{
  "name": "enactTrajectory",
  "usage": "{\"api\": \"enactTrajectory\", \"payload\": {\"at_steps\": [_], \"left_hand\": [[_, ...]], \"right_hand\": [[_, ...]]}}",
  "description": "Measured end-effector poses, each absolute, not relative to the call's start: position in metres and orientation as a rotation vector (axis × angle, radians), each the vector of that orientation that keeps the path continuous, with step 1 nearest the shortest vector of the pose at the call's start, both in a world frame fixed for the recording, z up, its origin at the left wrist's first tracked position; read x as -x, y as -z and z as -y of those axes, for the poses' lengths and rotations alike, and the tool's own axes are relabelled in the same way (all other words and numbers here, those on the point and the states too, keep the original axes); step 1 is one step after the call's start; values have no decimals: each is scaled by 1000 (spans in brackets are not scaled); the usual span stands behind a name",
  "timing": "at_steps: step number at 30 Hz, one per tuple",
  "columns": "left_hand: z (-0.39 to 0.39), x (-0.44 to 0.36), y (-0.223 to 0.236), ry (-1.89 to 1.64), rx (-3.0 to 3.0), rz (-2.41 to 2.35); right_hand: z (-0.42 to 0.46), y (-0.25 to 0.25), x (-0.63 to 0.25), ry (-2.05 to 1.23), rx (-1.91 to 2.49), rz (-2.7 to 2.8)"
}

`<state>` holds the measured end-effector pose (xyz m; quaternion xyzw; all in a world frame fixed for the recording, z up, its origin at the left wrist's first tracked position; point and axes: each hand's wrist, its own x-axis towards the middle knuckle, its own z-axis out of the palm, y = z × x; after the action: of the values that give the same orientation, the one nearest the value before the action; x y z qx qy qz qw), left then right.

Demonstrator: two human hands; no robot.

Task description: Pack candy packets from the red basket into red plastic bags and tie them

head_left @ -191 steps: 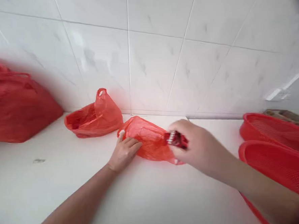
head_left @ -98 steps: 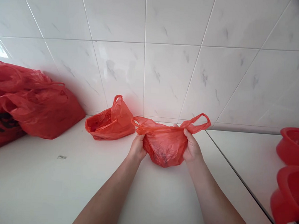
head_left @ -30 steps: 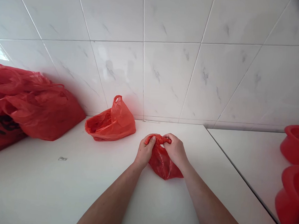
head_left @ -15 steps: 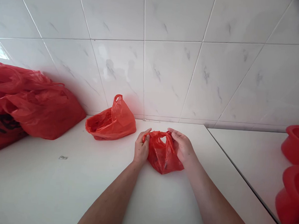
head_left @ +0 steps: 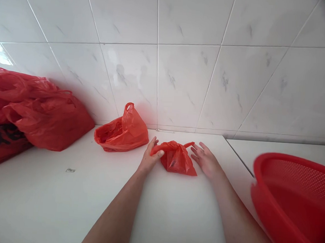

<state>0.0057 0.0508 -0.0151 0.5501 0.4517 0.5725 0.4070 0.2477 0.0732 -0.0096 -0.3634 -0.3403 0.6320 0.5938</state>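
A small red plastic bag, tied at its top, lies on the white counter near the tiled wall. My left hand pinches one twisted handle end of this bag between thumb and fingers. My right hand rests just right of the bag, fingers spread flat, holding nothing; its fingertips are close to the other handle end.
Another red bag, open-mouthed, sits further back on the left. Large stuffed red bags pile at the far left. A red mesh basket fills the lower right. A small scrap lies on the counter.
Both hands knotted the bag's handles, then the right hand let go and opened. The bag slid back toward the wall. The red basket now appears much closer at the right.
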Motion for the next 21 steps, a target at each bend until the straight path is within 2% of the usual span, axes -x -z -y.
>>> {"api": "enactTrajectory", "payload": {"at_steps": [3,7,21], "left_hand": [[-51,-9,17,-1260,-1499,-1092],[-50,-21,19,-1154,-1673,-1102],[-49,-32,18,-1255,-1639,-1375]], "right_hand": [[-68,8,-235,-1466,896,1198],[-60,8,-212,-1256,1106,1537],[-45,14,-177,-808,1117,1620]]}}
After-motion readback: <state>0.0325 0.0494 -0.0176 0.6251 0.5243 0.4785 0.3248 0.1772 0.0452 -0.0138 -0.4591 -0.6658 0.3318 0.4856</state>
